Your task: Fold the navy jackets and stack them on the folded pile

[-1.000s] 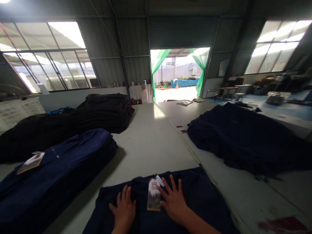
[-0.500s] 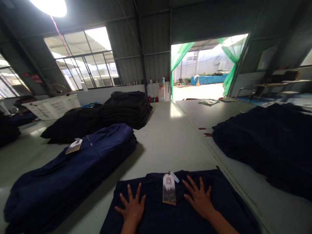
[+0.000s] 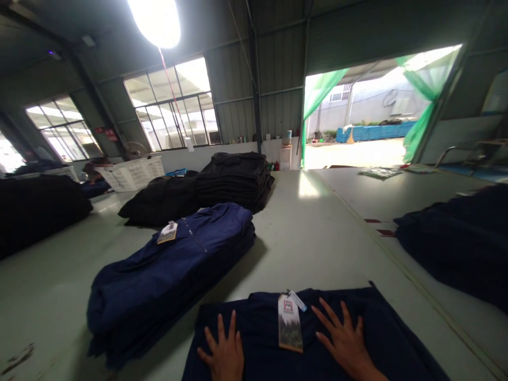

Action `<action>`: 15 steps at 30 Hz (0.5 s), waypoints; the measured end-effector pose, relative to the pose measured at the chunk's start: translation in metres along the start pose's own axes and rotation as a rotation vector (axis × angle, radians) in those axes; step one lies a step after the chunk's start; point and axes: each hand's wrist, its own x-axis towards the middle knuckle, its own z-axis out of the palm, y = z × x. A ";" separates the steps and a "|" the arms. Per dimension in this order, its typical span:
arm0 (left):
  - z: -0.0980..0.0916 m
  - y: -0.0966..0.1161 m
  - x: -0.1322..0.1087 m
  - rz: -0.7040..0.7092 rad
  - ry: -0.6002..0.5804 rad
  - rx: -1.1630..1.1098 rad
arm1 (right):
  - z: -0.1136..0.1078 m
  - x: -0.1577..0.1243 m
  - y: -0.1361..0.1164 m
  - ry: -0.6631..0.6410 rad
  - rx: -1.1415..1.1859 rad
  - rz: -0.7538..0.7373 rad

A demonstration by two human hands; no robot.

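A navy garment lies flat on the table in front of me, its lower part cut off by the frame. My left hand rests on its left side, fingers spread. On the right side, my right hand presses flat with its fingers apart. Between the two hands lies a paper hang tag with a forest picture, and a small white-and-blue label sits at its top. To the left is a stack of folded navy garments, with another hang tag on top.
Black folded garments stand farther back, near a white plastic basket. A dark heap of garments is at far left, a navy pile at right. Flat packets lie on the far table. A person is partly visible behind.
The view has swung to the left, so the scene sits farther right in the picture. Both hands remain spread on the garment, with little change in their place on it.
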 end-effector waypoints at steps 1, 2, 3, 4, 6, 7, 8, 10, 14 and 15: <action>0.001 -0.001 0.001 -0.004 0.009 0.004 | 0.002 0.001 -0.001 0.007 -0.004 -0.001; 0.001 0.000 0.002 -0.010 0.016 0.012 | 0.003 0.001 -0.001 0.013 -0.008 0.000; 0.000 0.001 0.002 -0.018 0.023 0.021 | 0.004 0.002 -0.001 0.014 -0.013 0.001; -0.001 0.002 0.002 -0.022 0.030 0.030 | 0.004 0.002 -0.001 0.012 -0.017 0.003; -0.005 0.005 0.001 -0.025 0.039 0.047 | 0.002 0.002 -0.001 -0.011 -0.019 0.011; -0.007 0.007 0.000 -0.027 0.036 0.052 | 0.000 0.002 -0.001 -0.028 -0.017 0.015; -0.009 0.007 -0.002 -0.028 0.028 0.055 | -0.003 0.002 -0.002 -0.047 -0.011 0.018; -0.013 0.007 -0.007 -0.036 -0.003 0.059 | -0.009 0.004 -0.003 -0.085 0.005 0.014; -0.013 0.001 -0.022 -0.096 -0.065 0.046 | -0.016 0.008 -0.008 -0.126 0.049 -0.041; -0.012 -0.002 -0.026 -0.120 -0.078 0.033 | -0.016 0.010 -0.010 -0.132 0.065 -0.064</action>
